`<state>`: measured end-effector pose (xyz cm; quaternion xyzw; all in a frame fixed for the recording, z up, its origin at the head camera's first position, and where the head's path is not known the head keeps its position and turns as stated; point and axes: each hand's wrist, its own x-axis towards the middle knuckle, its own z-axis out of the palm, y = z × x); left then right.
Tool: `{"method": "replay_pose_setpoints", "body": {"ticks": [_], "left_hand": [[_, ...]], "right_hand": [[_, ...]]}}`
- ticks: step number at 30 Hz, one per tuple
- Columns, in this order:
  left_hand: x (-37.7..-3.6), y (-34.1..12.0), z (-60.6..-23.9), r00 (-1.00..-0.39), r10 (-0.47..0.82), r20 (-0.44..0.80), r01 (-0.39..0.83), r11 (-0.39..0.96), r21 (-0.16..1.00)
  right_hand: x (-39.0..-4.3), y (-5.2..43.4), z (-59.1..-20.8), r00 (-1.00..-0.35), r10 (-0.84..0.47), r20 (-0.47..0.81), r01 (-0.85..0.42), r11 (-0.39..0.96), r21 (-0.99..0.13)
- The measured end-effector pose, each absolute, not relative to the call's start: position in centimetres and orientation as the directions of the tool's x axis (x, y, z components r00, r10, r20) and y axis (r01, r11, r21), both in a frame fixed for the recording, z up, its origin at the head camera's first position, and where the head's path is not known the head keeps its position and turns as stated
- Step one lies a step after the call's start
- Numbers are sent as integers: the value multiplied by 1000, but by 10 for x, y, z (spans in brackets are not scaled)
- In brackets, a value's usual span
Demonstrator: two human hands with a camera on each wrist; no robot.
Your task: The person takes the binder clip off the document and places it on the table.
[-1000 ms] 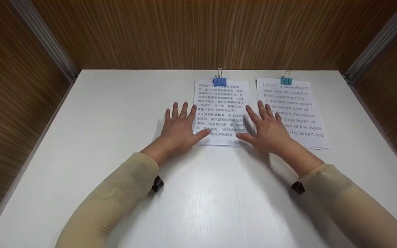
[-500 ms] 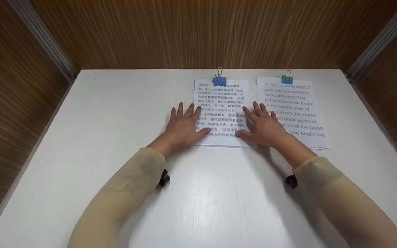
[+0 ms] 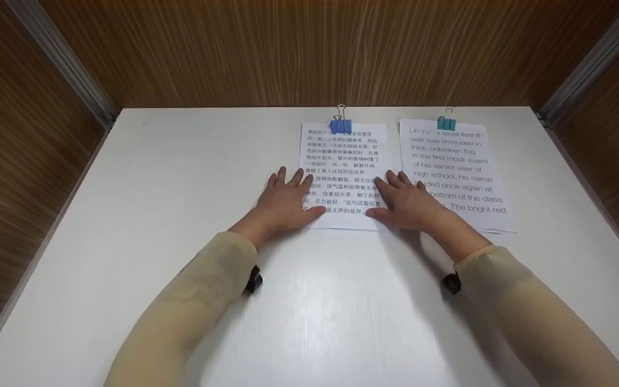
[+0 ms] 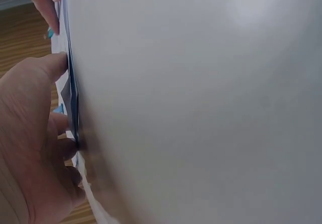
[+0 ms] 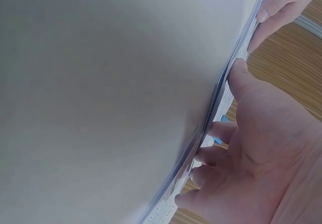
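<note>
Resting flat: left hand [image 3: 283,201] — fingers straight, pressing the sheet's left edge.
Right hand [image 3: 407,201]: lying flat on its right edge.
Chinese-text sheet [image 3: 343,161]: lying between both hands, blue clip [image 3: 340,126] beyond the fingertips.

Two bare hands, left hand [image 3: 282,201] and right hand [image 3: 409,203], no rings or gloves in the head view. Close-fitting beige sleeves [image 3: 191,312] down to the wrists, slightly sheer, faintly mottled. Small black device [image 3: 253,279] strapped under each wrist, at 6 o'clock from the cuffs.
</note>
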<state>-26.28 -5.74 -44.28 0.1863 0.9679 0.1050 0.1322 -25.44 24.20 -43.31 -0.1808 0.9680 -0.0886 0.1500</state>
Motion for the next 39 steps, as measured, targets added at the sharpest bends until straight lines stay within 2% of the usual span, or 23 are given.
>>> {"method": "replay_pose_setpoints", "body": {"ticks": [21,29,39], "left_hand": [[-263,-58,-438,-882,397,-253,341,910,237],[-254,-59,-437,-871,427,-242,385,900,203],[-235,-65,-432,-854,464,-238,417,882,221]], "right_hand": [[-251,235,-430,-884,-390,-257,-342,915,-213],[-241,236,-431,-881,-408,-240,-364,908,-206],[-224,235,-429,-879,-420,-225,-386,904,-183]]}}
